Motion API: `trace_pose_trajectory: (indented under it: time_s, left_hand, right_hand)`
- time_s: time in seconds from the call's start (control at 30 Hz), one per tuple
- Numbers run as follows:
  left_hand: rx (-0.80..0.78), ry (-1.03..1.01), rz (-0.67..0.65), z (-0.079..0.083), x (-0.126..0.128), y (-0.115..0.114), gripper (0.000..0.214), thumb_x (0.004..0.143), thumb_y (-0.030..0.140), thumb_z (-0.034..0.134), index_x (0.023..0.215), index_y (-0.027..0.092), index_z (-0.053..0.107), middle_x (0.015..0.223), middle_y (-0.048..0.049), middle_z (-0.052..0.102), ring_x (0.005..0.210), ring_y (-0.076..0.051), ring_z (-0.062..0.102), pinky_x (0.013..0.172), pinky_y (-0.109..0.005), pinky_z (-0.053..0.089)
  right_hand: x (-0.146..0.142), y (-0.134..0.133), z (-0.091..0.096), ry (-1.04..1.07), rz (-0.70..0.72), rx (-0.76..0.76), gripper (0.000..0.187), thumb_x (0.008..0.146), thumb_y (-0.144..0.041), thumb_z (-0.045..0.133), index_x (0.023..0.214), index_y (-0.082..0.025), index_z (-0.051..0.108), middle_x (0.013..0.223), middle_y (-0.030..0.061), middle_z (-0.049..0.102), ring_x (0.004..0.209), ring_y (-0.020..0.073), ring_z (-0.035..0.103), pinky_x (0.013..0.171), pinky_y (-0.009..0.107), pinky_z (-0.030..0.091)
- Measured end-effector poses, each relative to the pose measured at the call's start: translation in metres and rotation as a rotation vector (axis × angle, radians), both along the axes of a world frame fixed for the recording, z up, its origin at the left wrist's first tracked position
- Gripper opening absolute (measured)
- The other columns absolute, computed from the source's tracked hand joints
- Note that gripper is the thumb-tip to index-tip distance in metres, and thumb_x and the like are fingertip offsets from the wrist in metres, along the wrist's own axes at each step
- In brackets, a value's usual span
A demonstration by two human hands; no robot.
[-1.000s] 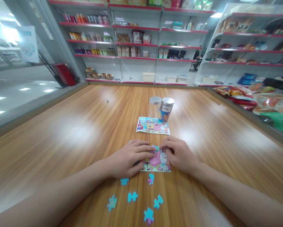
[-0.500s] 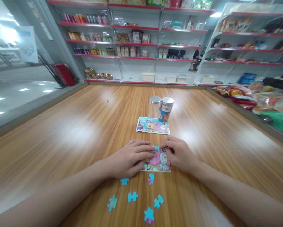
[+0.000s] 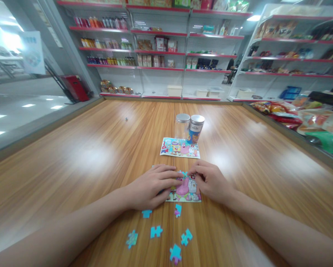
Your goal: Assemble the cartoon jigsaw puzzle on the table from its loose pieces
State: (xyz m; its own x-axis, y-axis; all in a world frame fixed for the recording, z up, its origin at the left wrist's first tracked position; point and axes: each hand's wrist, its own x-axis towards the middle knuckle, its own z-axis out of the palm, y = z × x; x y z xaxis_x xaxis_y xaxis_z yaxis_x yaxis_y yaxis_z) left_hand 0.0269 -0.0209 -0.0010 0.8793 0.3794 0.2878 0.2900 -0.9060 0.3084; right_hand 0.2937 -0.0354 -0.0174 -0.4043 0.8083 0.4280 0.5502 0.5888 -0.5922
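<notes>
A partly assembled jigsaw puzzle (image 3: 183,191) with pink and white cartoon figures lies flat on the wooden table. My left hand (image 3: 155,185) rests palm down across its left side, fingers stretched out, hiding much of the picture. At the puzzle's upper right edge, my right hand (image 3: 211,180) is curled, its fingertips pinched at a light-blue puzzle piece (image 3: 184,173). Loose pieces lie nearer to me: a blue one (image 3: 156,231), a greenish one (image 3: 132,239), a blue and pink one (image 3: 175,253) and several others.
Beyond the puzzle lies a printed picture sheet (image 3: 180,149) with the same kind of figures. Behind it stand a clear jar (image 3: 182,128) and a labelled jar (image 3: 195,129), both silver-lidded. Snack bags (image 3: 283,113) are piled at the right; stocked shelves (image 3: 158,52) stand at the back.
</notes>
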Motion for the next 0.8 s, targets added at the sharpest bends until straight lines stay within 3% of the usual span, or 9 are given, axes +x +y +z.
trace_pose_trajectory:
  time_s: [0.8]
  left_hand:
    - [-0.004, 0.025, 0.000, 0.0008, -0.0009, -0.0006, 0.047, 0.096, 0.016, 0.050, 0.141, 0.026, 0.055, 0.148, -0.0037, 0.055, 0.138, -0.026, 0.047, 0.117, -0.050, 0.039]
  right_hand:
    - [0.0005, 0.0006, -0.0021, -0.001, 0.010, 0.001, 0.032, 0.082, 0.003, 0.051, 0.091, -0.019, 0.073, 0.085, 0.0037, 0.065, 0.078, 0.0161, 0.063, 0.069, 0.028, 0.049]
